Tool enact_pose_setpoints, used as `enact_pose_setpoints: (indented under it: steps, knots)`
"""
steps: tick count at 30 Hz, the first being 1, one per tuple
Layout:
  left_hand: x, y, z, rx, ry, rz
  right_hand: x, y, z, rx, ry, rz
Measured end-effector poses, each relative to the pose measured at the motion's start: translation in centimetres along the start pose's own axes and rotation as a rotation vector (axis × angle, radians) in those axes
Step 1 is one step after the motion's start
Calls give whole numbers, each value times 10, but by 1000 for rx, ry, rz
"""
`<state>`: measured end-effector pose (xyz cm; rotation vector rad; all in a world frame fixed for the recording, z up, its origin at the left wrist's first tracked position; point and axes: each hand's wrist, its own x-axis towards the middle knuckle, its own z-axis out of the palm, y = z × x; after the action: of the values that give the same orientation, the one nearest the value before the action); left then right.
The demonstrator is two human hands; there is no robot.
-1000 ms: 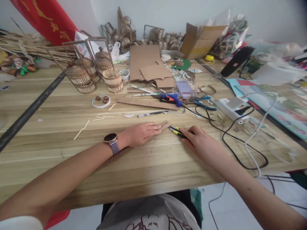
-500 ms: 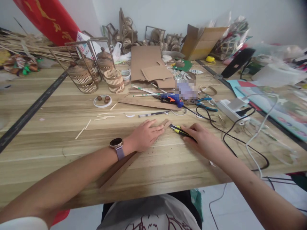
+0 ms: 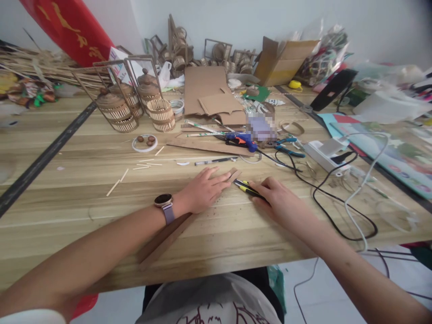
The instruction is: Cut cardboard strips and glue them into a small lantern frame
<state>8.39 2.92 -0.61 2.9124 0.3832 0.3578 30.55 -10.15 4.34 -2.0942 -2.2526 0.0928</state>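
My left hand (image 3: pixel 208 190) lies flat with fingers stretched over a brown cardboard strip (image 3: pixel 165 238), pressing it on the wooden table. The strip runs slanting under the hand and wrist, and its far end pokes out past the fingertips. Wrapped in my right hand (image 3: pixel 272 197) is a black and yellow utility knife (image 3: pixel 248 188), its tip close to the strip's far end. Whether the blade touches the cardboard I cannot tell. Small dark crumbs are scattered on the table below the left fingers. A black pen (image 3: pixel 216 160) lies beyond the hands.
A blue glue gun (image 3: pixel 241 140) and blue-handled pliers (image 3: pixel 290 147) lie beyond my hands. Black and white cables spread from a power strip (image 3: pixel 326 157) at the right. Small bamboo baskets (image 3: pixel 161 114), cardboard sheets (image 3: pixel 204 81) and a ring holding brown beads (image 3: pixel 144 143) are farther back.
My right hand has drawn the utility knife slightly left and toward me, its tip now nearer the strip's near edge. My left hand stays in place.
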Motion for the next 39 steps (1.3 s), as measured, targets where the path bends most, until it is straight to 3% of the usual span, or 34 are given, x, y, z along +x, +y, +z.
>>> enact_pose_setpoints:
  steps: [7, 14, 17, 23, 32, 39]
  knots:
    - [5, -1, -9, -68, -167, -21, -8, -3, 5, 21, 19, -38]
    - [37, -20, -38, -52, -515, 92, -5, -3, 10, 22, 38, -35]
    - [48, -28, -45, -69, -588, 115, -5, -1, 10, 17, 40, -43]
    - [51, -36, -44, -251, -575, 189, -4, -1, 10, 23, 34, -47]
    - [49, -39, -37, -288, -510, 146, -9, -14, 12, -102, 47, -57]
    - [48, -38, -38, -284, -536, 129, -8, -24, 7, -160, -12, -48]
